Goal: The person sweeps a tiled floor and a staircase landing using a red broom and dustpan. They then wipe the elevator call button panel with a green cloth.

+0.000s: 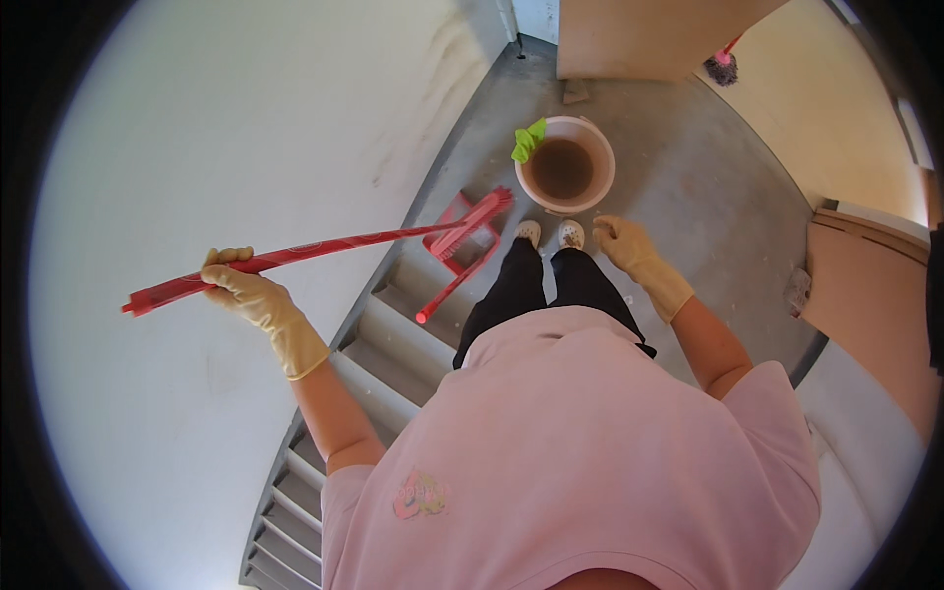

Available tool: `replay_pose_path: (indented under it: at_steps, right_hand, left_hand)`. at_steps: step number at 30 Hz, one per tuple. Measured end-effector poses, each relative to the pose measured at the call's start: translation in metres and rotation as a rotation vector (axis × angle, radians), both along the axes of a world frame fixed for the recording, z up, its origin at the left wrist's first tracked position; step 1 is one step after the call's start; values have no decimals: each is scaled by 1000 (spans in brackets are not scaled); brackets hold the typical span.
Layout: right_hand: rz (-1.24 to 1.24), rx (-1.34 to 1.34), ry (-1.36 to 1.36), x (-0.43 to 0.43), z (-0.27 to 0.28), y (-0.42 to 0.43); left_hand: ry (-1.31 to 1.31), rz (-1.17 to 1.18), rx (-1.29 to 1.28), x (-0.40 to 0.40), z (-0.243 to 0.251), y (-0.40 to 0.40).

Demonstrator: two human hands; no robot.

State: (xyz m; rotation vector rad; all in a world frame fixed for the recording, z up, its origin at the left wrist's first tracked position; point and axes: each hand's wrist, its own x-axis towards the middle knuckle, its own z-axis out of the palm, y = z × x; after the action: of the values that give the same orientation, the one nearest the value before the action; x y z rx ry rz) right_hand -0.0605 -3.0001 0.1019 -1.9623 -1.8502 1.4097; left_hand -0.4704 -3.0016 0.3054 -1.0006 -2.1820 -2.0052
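My left hand [247, 291], in a cream rubber glove, grips the red handle of a broom [324, 251] near its upper end. The handle runs slanting down to the right, and the red bristle head [472, 221] is over a red dustpan [466, 254]. Part of the pan is hidden behind the broom head. The dustpan has its own short red handle [446, 295] and lies by the top of the stairs. My right hand [630, 251], gloved alike, hangs with loosely bent fingers and nothing visible in it. Just beyond it stands a pale pink bucket [601, 166] holding murky brown water [562, 169].
A bright green cloth [528, 140] hangs over the bucket's rim. Concrete stairs [402, 361] descend at my left beside a white wall [243, 147]. Brown boards [649, 37] stand ahead, and more boards [863, 295] at right. A mop head [721, 68] is at upper right.
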Motion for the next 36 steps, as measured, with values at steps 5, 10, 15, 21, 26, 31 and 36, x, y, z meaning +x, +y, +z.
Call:
replay_pose_path:
  at_steps: [5,10,15,21,26,31,36]
  right_hand:
    - [-30,-186,-26,-1,20,-6]
    - [-127,-133,-154,2,12,-44]
    - [-245,-245,-133,-5,3,-63]
    - [-306,-216,-119,-28,11,-89]
    - [-348,-261,-108,-25,11,-125]
    - [-446,-259,-73,-14,3,-149]
    - [-641,-297,36,-11,20,-183]
  left_hand:
    - [-33,-51,-60,-57,-64,1]
    - [-152,59,-118,-106,-95,6]
    - [-101,91,-133,-116,-114,7]
    - [-334,80,-366,-94,-155,-23]
    - [-467,-56,-586,-60,-167,-14]
    - [-623,-107,-550,-41,-175,40]
    - [-627,11,-655,-51,-176,36]
